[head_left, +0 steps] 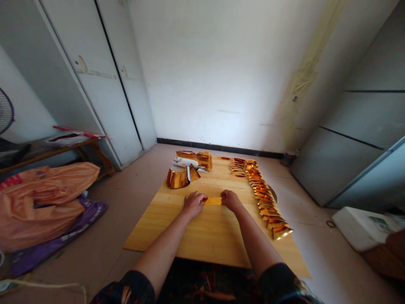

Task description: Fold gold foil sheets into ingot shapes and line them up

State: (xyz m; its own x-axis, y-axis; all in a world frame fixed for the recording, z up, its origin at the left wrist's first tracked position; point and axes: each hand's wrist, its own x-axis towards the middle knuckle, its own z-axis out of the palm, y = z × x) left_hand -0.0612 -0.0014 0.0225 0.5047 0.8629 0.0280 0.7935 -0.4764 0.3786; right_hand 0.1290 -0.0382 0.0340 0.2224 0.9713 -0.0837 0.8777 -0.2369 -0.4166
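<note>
A small strip of gold foil paper (pixel 214 201) stretches between my two hands, just above the wooden board. My left hand (pixel 194 203) pinches its left end, and my right hand (pixel 230 199) grips the right end. To the right, a long row of folded gold foil pieces (pixel 265 202) runs down the board's side, with a shorter group of folded pieces (pixel 238 167) at its far end. Beyond my left hand stands a curved gold foil sheet (pixel 177 177), beside stacks of gold paper (pixel 204 160) and a white roll or bundle (pixel 186 162).
The wooden board (pixel 209 240) serves as the work surface. On the left floor lie an orange plastic bag (pixel 47 202) and a purple bag (pixel 63 236), near a low wooden bench (pixel 85 145). A white box (pixel 360 228) sits at the right; cabinets (pixel 107 76) rise at the left.
</note>
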